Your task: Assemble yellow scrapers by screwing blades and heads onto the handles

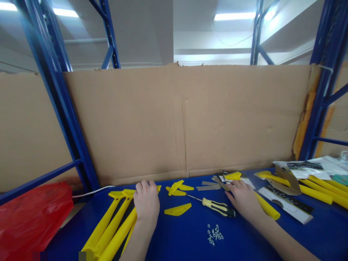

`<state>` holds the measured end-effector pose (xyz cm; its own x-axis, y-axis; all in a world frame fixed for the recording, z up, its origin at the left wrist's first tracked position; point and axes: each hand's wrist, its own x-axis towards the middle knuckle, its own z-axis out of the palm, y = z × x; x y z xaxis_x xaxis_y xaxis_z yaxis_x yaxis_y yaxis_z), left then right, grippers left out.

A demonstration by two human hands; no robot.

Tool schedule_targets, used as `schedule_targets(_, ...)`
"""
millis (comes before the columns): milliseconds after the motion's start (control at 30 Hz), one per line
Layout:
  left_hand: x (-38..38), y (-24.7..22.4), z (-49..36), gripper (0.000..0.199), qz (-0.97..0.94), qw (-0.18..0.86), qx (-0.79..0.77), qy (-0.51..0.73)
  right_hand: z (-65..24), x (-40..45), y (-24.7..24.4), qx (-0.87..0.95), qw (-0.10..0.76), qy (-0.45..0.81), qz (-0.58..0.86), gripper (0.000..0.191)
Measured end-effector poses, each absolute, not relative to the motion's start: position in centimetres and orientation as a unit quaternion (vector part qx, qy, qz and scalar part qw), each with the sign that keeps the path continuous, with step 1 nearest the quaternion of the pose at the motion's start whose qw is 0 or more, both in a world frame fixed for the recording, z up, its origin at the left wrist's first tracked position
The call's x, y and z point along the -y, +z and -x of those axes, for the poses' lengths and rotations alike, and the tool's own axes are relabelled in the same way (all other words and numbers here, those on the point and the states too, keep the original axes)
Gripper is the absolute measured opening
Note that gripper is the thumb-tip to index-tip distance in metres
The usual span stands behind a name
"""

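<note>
My left hand (pixel 147 203) is curled closed over the head end of a yellow plastic scraper handle (pixel 119 237), the rightmost of several lying side by side. Between thumb and forefinger of my right hand (pixel 243 195) is the end of a thin grey metal blade (pixel 220 183). Beneath that hand lies another yellow handle (pixel 268 206), partly covered. Loose yellow plates (pixel 178 209) with small holes lie between my hands. A screwdriver (pixel 217 206) with a cream and black grip points its tip toward them. More flat metal strips (pixel 208 187) rest behind it.
Small nuts and screws (pixel 214 233) are scattered on the blue tabletop (pixel 176 239). At right lie packaging cards (pixel 285 204) and more yellow handles (pixel 326 186). A red plastic bag (pixel 35 214) sits at left. A cardboard wall (pixel 185 119) and blue rack posts (pixel 318 108) bound the back.
</note>
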<state>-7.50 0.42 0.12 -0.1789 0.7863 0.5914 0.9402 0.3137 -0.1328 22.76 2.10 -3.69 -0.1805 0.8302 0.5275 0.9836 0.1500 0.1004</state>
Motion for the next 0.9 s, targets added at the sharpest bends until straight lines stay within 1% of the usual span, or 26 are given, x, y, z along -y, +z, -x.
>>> schedule_targets(133, 0.0, 1.0, 6.5, 0.029, 0.584, 0.342, 0.717, -0.168, -22.9, -2.3, -3.8, 0.733, 0.186, -0.218, 0.617, 0.022)
schedule_targets(200, 0.1, 1.3, 5.6, 0.034, 0.593, 0.371, 0.685, -0.203, -22.8, -2.3, -3.6, 0.727, 0.193, -0.225, 0.619, 0.024)
schedule_targets(267, 0.3, 1.4, 4.8, 0.033, 0.604, 0.399, 0.643, -0.251, -22.8, -2.3, -3.4, 0.717, 0.21, -0.24, 0.62, 0.024)
schedule_targets(333, 0.4, 1.4, 4.1, 0.028, 0.607, 0.427, 0.601, -0.297, -22.8, -2.4, -3.3, 0.698, 0.245, -0.258, 0.622, 0.024)
schedule_targets(433, 0.6, 1.3, 3.7, 0.029, 0.605, 0.451, 0.566, -0.331, -23.2, -2.5, -3.2, 0.67, 0.326, -0.274, 0.608, 0.023)
schedule_targets(533, 0.6, 1.2, 3.8, 0.032, 0.601, 0.459, 0.559, -0.339, -23.6, -2.5, -3.0, 0.646, 0.404, -0.279, 0.585, 0.023)
schedule_targets(633, 0.3, 0.8, 4.2, 0.033, 0.6, 0.454, 0.569, -0.333, -23.8, -2.3, -2.7, 0.618, 0.459, -0.279, 0.574, 0.025)
schedule_targets(733, -0.1, 0.2, 4.6, 0.031, 0.635, 0.422, 0.575, -0.296, -23.7, -2.1, -2.4, 0.606, 0.486, -0.276, 0.566, 0.027)
schedule_targets(800, -0.2, -0.1, 4.9, 0.041, 0.665, 0.397, 0.565, -0.282, -23.5, -2.0, -2.3, 0.599, 0.491, -0.279, 0.568, 0.027)
schedule_targets(867, -0.2, -0.2, 5.1, 0.053, 0.684, 0.394, 0.532, -0.304, -23.4, -1.9, -2.2, 0.592, 0.491, -0.285, 0.572, 0.028)
schedule_targets(900, -0.2, -0.1, 5.2, 0.054, 0.69, 0.401, 0.507, -0.326, -23.3, -1.8, -2.1, 0.589, 0.491, -0.29, 0.573, 0.028)
